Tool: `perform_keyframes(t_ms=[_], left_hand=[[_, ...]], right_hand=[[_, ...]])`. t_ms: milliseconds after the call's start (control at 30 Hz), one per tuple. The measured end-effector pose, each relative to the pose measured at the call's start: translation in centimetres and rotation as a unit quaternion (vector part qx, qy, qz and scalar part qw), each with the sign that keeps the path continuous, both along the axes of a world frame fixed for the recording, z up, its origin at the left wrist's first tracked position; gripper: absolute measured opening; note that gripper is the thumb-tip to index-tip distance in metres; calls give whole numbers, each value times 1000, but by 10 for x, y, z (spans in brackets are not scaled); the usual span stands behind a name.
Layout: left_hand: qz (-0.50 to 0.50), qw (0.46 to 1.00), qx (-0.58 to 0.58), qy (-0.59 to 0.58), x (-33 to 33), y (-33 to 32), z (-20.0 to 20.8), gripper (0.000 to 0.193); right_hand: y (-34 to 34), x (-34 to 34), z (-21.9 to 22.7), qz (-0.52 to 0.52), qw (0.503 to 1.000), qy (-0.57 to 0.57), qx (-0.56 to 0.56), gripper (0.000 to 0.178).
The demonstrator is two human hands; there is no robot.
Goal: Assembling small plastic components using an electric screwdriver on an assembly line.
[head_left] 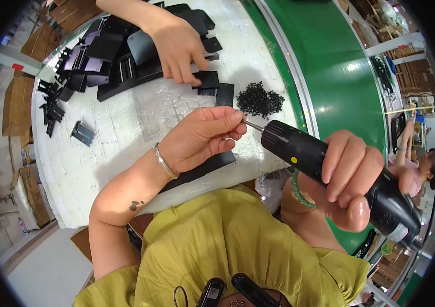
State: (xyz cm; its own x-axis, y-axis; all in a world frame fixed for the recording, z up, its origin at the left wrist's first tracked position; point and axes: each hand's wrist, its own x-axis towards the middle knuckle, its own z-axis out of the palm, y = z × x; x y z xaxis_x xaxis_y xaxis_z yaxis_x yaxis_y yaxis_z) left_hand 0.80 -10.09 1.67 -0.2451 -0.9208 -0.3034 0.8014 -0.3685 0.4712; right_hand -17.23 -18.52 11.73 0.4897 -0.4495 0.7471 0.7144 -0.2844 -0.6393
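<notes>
My right hand [353,176] is wrapped round a black electric screwdriver [299,146] with a yellow dot, its bit pointing left. At the bit's tip, the thumb and fingers of my left hand [207,133] are pinched together. What they hold there, if anything, is too small to make out. Just beyond lies a heap of small black screws [260,100]. Below my left wrist a flat black part [207,166] rests at the table's near edge, partly covered by the hand. Further off, another person's hand [179,51] reaches to small black plates [217,89].
Black panels and brackets [125,56] are piled on the far left of the white-covered table [130,117]. A grey bracket [82,133] lies apart from them. A green conveyor belt [337,92] with a metal rail runs along the right. Another person [417,169] is at far right.
</notes>
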Motion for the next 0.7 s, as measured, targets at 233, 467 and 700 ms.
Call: perform_keyframes(t_ms=[233, 467, 700], left_hand=[[181, 618, -130, -754, 44, 51, -2, 85], [77, 573, -77, -812, 16, 83, -19, 67], [51, 631, -77, -770, 14, 81, -27, 50]], right_hand=[[6, 23, -7, 72, 995, 61, -21, 47], [30, 56, -40, 134, 985, 96, 52, 49], [47, 69, -38, 98, 979, 167, 60, 47]])
